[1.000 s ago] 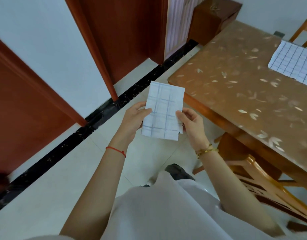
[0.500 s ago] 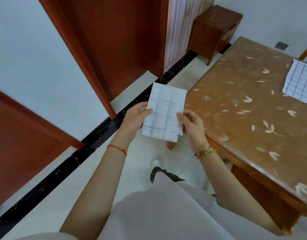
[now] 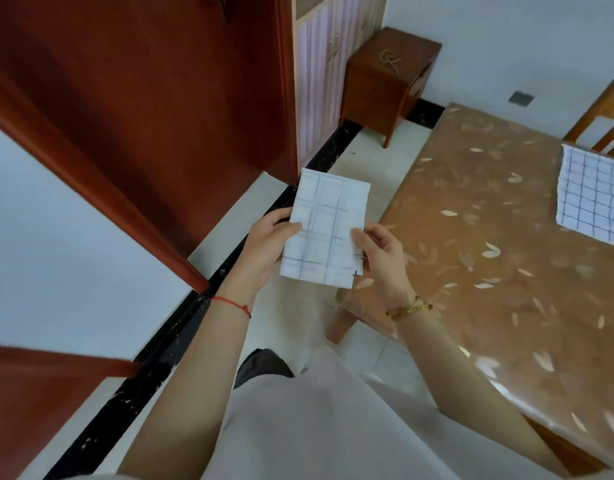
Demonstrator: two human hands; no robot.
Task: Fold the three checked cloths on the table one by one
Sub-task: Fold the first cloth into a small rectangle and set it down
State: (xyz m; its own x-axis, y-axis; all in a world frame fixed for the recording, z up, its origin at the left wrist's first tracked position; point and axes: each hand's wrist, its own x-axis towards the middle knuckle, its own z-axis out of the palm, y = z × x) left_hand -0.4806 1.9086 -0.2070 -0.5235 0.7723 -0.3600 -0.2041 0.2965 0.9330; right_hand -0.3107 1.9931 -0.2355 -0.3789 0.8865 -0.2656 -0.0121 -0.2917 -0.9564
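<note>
I read the folded checked cloth (image 3: 328,230) as a small upright rectangle held in the air just off the tabletop (image 3: 489,271) corner, above the floor. The left hand (image 3: 267,247) pinches its left edge and the right hand (image 3: 381,254) its right edge, thumbs in front, probably to keep the layers squared. A second checked cloth (image 3: 596,202) lies flat at the tabletop's far side, near a chair (image 3: 606,112). Nothing stands between the hands and the bare surface; a wooden cabinet (image 3: 388,74) sits well beyond.
</note>
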